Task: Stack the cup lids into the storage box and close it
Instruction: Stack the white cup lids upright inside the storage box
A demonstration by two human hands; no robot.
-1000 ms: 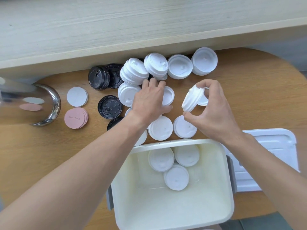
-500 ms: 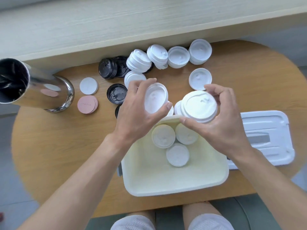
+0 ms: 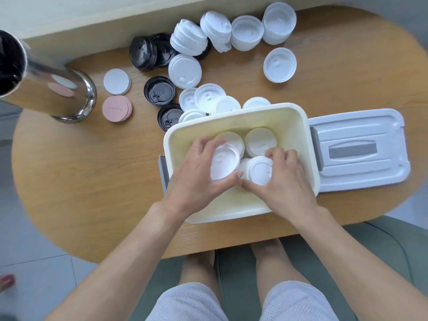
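Observation:
The cream storage box (image 3: pixel 234 114) stands open on the round wooden table. Both hands reach inside it. My left hand (image 3: pixel 196 174) grips a white lid (image 3: pixel 223 163) held face up over the box's left half. My right hand (image 3: pixel 281 179) grips a stack of white lids (image 3: pixel 260 171) low in the box, beside the left one. Two more white lid stacks (image 3: pixel 260 141) lie against the box's far wall. Several loose white lids (image 3: pixel 209 98) and black lids (image 3: pixel 159 91) lie on the table beyond the box.
The box's white cover (image 3: pixel 361 149) lies flat to the right of the box. A shiny steel cylinder (image 3: pixel 44 89) stands at the left, with white and pink round discs (image 3: pixel 117 108) beside it. A pale wall ledge runs behind the table. My knees show below the table edge.
Both hands have come down from above the table's lids into the box, each carrying its lids. The camera has pulled back and tilted down.

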